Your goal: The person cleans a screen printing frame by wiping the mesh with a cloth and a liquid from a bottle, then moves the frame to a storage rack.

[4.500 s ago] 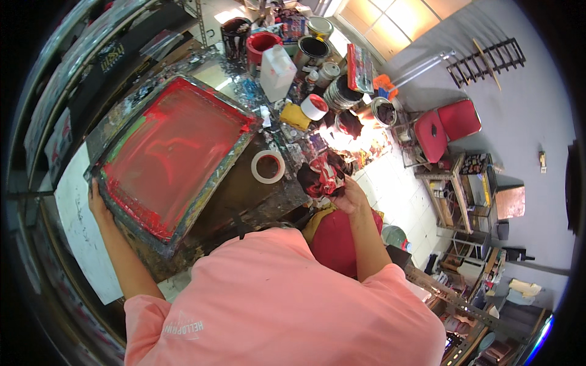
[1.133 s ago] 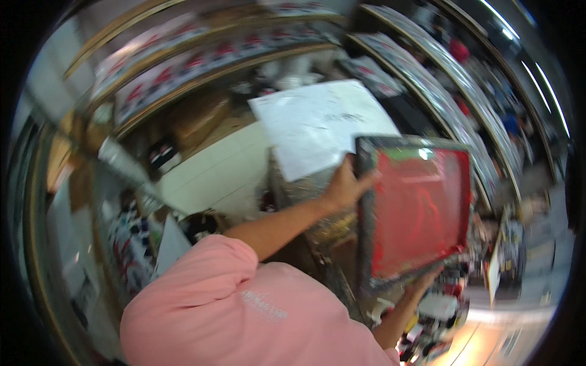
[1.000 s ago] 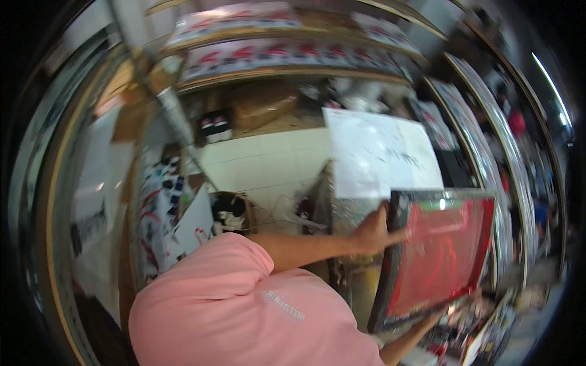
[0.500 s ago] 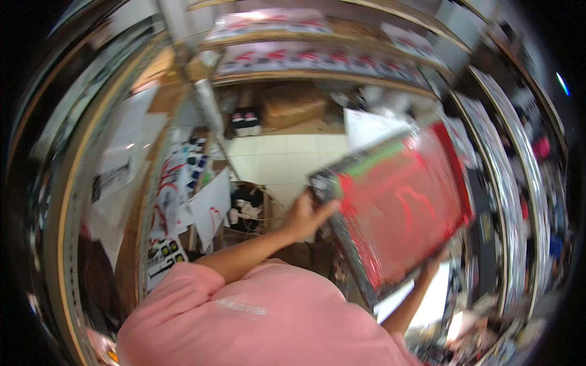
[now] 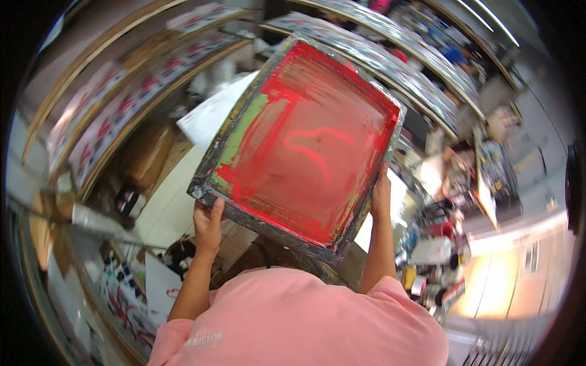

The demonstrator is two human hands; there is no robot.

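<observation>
Racked shelves [image 5: 143,55] ring the head view. Both hands, left [image 5: 208,224] pinching the near-left corner, right [image 5: 381,194] curled at the right rail, hold the red-inked printing screen [image 5: 299,152] before the chest; best keep thumbs off the mesh.

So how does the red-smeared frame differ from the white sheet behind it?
The frame is red, green and dark; the sheet looks white. The left hand and right hand hold the frame; neither touches the sheet. The sheet is partly hidden; the frame covers it.
</observation>
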